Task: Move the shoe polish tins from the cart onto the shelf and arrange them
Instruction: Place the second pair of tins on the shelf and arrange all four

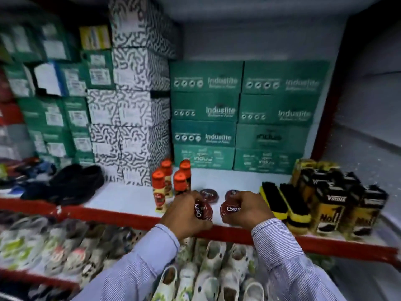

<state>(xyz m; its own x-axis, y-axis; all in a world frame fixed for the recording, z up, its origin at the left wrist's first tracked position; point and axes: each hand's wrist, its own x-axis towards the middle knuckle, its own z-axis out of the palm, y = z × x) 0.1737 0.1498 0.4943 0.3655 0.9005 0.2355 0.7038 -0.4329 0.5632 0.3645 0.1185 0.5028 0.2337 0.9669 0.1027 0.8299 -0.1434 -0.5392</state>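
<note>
Two dark red shoe polish tins are in hand over the front of the shelf (pixel 121 197): the left tin (pixel 202 210) is tipped so its lid faces toward three o'clock, and the right tin (pixel 230 210) is tilted with its lid toward the camera. Each is enclosed in a narrow grip, the left hand (pixel 184 213) wrapped over the first tin and the right hand (pixel 249 210) over the second, fingers curled around the rims. At about twelve o'clock from them, two more tins already lie flat on the shelf: one back tin (pixel 208 194) and another (pixel 231 194) half hidden behind the right hand. To do this step well, I judge each held tin should be turned lid-up and set down flat just in front of those two, label facing out, so the four form a tidy block. Lower them gently and only then release, since round tins set on edge would likely roll toward the red shelf lip. Watch the orange-capped bottles (pixel 173 181) at ten o'clock, near the left hand and easy to topple, and the yellow brushes (pixel 282 205) at three o'clock beside the right hand. The cart is not in view.
</note>
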